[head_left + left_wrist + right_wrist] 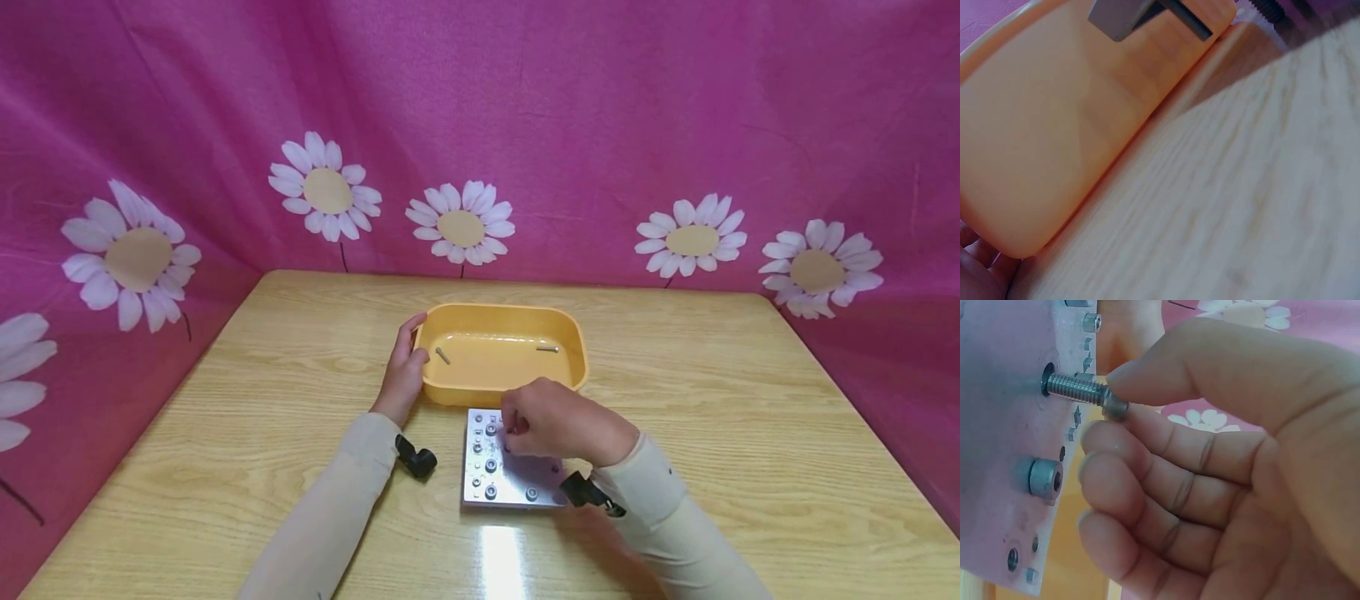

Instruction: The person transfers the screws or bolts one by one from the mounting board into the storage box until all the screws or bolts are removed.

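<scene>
Curled right hand (pixel 1210 456) pinches a metal bolt (pixel 1077 389).

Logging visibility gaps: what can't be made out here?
Head view: part of the metal plate, behind the right hand.
Head view: threads on the bolts in the tray, too small.
Left wrist view: most of the left hand, cut off by the frame edge.

A wood-grain table (pixel 750 433) bears a yellow tray (pixel 468 395) and metal plate (pixel 514 478)

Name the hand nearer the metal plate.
Right. The right hand is over the plate, pinching a bolt; the left hand, off the plate's far-left corner, holds the tray.
</scene>
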The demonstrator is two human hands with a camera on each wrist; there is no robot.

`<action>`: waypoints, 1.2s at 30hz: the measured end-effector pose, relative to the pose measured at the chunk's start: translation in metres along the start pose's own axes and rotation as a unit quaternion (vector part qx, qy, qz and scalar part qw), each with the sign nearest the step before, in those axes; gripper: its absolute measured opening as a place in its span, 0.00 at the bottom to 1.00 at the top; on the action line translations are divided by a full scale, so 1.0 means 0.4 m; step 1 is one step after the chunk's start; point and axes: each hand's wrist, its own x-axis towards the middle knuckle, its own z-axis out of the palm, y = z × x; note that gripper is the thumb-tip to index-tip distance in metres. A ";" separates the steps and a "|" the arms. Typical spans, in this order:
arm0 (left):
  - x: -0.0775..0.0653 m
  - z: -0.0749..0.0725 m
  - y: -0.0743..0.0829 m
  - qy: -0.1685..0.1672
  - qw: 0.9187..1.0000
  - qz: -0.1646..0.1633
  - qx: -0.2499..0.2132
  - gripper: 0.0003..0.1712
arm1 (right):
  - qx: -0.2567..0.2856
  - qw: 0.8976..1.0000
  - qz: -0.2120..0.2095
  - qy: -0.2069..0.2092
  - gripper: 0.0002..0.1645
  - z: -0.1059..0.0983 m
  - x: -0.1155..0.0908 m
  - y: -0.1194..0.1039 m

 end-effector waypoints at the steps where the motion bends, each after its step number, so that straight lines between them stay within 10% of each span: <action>1: 0.007 -0.001 -0.010 0.001 1.000 0.001 -0.002 0.35 | -0.001 1.000 -0.002 0.002 0.04 -0.001 0.000 0.001; 36: 0.019 -0.001 -0.034 0.016 1.000 0.014 0.002 0.36 | 0.102 0.981 -0.079 0.144 0.05 -0.107 0.043 0.046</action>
